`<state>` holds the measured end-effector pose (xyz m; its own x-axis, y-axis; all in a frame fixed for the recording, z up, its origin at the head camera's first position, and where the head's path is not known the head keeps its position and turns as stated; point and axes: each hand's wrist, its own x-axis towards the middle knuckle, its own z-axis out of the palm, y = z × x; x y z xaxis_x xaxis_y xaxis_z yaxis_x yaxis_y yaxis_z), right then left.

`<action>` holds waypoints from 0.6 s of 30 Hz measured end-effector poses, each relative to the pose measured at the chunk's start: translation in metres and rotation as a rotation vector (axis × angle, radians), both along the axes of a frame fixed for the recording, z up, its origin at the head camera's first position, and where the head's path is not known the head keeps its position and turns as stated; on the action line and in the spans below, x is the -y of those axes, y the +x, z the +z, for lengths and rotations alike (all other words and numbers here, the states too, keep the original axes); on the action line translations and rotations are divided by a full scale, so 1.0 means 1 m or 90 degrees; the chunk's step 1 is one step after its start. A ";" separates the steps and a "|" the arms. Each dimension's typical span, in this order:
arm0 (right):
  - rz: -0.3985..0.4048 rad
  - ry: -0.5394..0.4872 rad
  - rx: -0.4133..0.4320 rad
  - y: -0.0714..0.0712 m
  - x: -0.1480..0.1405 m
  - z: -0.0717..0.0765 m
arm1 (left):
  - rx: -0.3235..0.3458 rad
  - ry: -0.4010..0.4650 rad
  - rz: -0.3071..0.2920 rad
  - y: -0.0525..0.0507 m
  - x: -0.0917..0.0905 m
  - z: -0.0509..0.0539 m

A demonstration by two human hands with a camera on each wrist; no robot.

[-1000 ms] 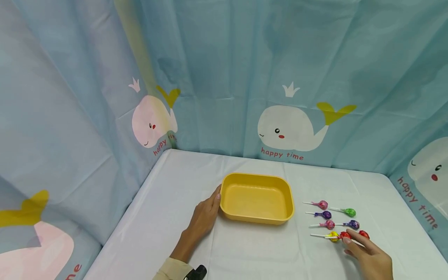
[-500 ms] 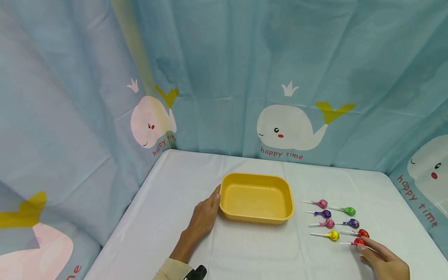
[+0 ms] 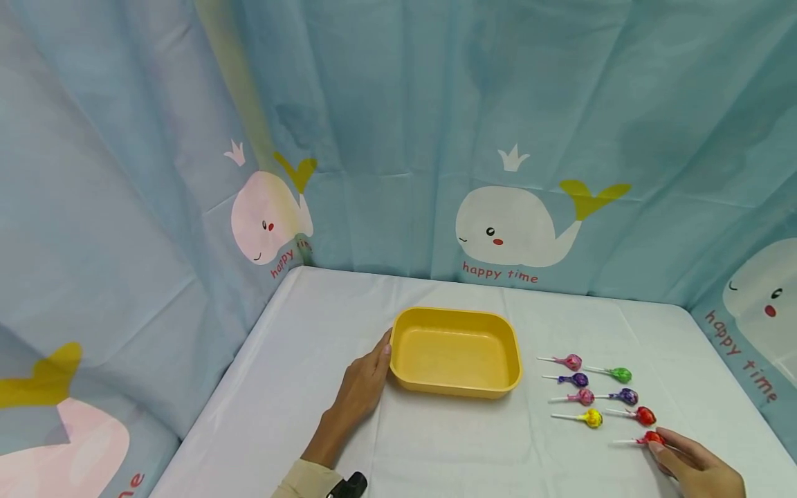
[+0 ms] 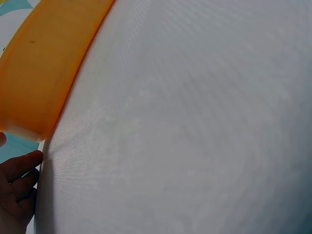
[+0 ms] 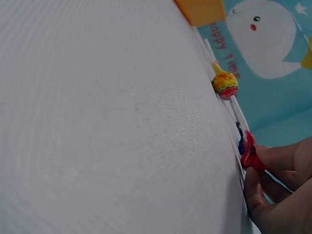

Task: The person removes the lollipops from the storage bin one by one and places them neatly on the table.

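My right hand point(image 3: 706, 463) pinches the head of a red lollipop point(image 3: 651, 438) between thumb and finger, low over the white cloth at the near right. In the right wrist view the same red lollipop point(image 5: 251, 157) shows between my fingertips. Just beyond it lie another red lollipop point(image 3: 645, 416) and a yellow one point(image 3: 592, 418). Farther back are two pink, two purple and one green lollipop point(image 3: 620, 375), sticks pointing left. My left hand point(image 3: 363, 384) rests with extended fingers against the left wall of a yellow plastic tray point(image 3: 457, 387), which has nothing in it.
A white cloth point(image 3: 454, 449) covers the table. Blue curtains point(image 3: 386, 138) printed with whales enclose its back and sides. The tray stands left of the lollipops, with bare cloth between.
My right hand has moved right and nearer with the red lollipop, from beside the yellow lollipop to a spot in front of the other red one. The left hand and tray stay put.
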<state>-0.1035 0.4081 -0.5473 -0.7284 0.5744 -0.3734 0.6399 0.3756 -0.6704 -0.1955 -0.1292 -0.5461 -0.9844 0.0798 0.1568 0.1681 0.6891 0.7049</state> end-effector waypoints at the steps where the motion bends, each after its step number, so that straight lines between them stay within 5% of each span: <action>1: 0.001 0.006 0.001 0.000 0.000 -0.001 | 0.001 0.001 0.000 0.000 0.000 0.000; 18: -0.007 0.044 0.010 0.006 0.028 0.016 | 0.019 0.020 0.013 0.001 0.006 0.001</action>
